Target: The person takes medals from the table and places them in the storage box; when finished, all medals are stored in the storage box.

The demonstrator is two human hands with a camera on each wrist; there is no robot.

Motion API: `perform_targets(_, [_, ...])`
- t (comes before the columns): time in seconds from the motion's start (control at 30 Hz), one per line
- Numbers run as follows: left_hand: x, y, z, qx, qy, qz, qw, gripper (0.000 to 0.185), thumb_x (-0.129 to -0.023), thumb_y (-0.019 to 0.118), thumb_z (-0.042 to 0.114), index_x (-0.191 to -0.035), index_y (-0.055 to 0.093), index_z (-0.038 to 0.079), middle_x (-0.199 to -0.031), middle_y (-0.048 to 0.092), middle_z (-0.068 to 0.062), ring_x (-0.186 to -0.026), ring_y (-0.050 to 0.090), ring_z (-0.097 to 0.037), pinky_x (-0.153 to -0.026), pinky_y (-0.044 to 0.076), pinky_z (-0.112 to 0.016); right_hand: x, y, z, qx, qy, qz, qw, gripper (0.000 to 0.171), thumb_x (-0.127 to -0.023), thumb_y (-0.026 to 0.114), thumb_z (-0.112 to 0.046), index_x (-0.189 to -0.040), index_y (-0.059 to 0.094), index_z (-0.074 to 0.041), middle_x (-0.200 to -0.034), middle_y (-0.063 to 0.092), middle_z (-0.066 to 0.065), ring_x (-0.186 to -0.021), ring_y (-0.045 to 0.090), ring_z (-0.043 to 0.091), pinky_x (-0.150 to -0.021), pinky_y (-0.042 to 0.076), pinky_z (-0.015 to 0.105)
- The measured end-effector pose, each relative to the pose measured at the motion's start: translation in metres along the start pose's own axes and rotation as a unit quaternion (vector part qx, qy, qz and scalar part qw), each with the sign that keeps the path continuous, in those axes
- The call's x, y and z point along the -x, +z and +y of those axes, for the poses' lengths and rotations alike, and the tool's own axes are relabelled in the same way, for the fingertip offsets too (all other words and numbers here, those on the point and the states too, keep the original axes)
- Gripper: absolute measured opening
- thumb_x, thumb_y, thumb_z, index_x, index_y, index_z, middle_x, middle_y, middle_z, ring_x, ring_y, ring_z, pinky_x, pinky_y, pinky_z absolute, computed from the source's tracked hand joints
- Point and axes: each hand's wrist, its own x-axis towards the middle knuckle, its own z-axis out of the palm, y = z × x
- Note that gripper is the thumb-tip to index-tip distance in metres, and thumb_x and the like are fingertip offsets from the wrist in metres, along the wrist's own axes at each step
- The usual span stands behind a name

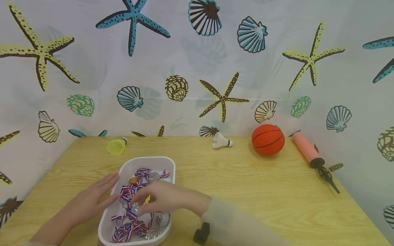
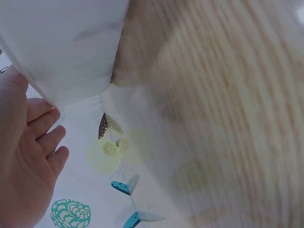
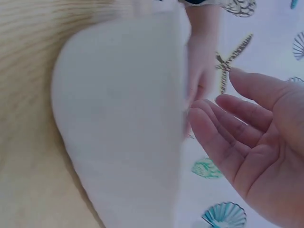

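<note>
A white plastic tub point(image 1: 106, 227) holds several medals with red, white and blue striped ribbons point(image 1: 123, 232). Silver medals point(image 1: 163, 218) lie along its right side, and a bronze-coloured medal point(image 1: 134, 179) is near the far end. My left hand point(image 1: 87, 201) rests against the tub's left rim with its fingers extended; in the left wrist view the fingertips point(image 2: 57, 159) are beside the white wall. My right hand point(image 1: 163, 198) reaches over the medals, fingertips right by a silver medal point(image 1: 134, 208). In the right wrist view its thumb and fingers stand apart, nothing between them.
Toward the back of the wooden table point(image 1: 231, 191) lie a yellow shuttlecock point(image 1: 117, 147), a white shuttlecock point(image 1: 221, 141) and a small orange basketball point(image 1: 268, 139). A pink hand pump point(image 1: 307, 149) with a black nozzle is at the right edge. A seashell-patterned curtain point(image 1: 172, 51) encloses the table.
</note>
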Motion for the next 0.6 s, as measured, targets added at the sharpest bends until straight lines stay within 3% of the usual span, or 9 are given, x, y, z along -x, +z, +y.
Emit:
perform_targets(0.13, [0.000, -0.001, 0.000, 0.010, -0.004, -0.002, 0.9999, 0.064, -0.091, 0.057, 0.038, -0.136, 0.040, -0.004, -0.137, 0.036, -0.028, -0.122, 0.033, -0.048, -0.095, 0.029, -0.062, 0.023, -0.022, 0.003, -0.025, -0.013, 0.057, 0.998, 0.028, -0.090, 0.061, -0.016, -0.116, 0.062, -0.007, -0.096, 0.065, -0.003, -0.077, 0.056, -0.003, -0.070, 0.045, 0.009])
perform_targets(0.27, [-0.002, -0.009, 0.001, 0.024, -0.021, -0.006, 0.9995, 0.067, -0.092, 0.054, 0.040, -0.139, 0.035, -0.003, -0.139, 0.033, -0.029, -0.124, 0.030, -0.049, -0.096, 0.027, -0.063, 0.052, -0.043, 0.010, -0.055, 0.001, 0.132, 0.990, 0.026, -0.091, 0.060, -0.014, -0.116, 0.062, -0.006, -0.099, 0.066, 0.002, -0.080, 0.058, 0.001, -0.071, 0.048, 0.014])
perform_targets(0.4, [-0.004, -0.023, -0.002, 0.040, -0.038, -0.004, 0.9985, 0.067, -0.094, 0.051, 0.039, -0.142, 0.028, -0.003, -0.141, 0.028, -0.030, -0.126, 0.025, -0.050, -0.097, 0.023, -0.064, 0.083, -0.058, 0.025, -0.052, 0.017, 0.212, 0.976, 0.025, -0.090, 0.060, -0.012, -0.114, 0.062, -0.004, -0.096, 0.066, 0.004, -0.080, 0.059, 0.006, -0.071, 0.051, 0.020])
perform_targets(0.6, [-0.001, -0.041, -0.011, 0.037, -0.027, 0.043, 0.9980, 0.066, -0.096, 0.049, 0.032, -0.143, 0.021, -0.004, -0.141, 0.024, -0.033, -0.130, 0.015, -0.049, -0.104, 0.010, -0.061, 0.133, -0.074, 0.057, -0.044, 0.067, 0.306, 0.949, 0.027, -0.090, 0.060, -0.012, -0.116, 0.060, -0.002, -0.096, 0.064, 0.004, -0.085, 0.060, 0.013, -0.073, 0.052, 0.027])
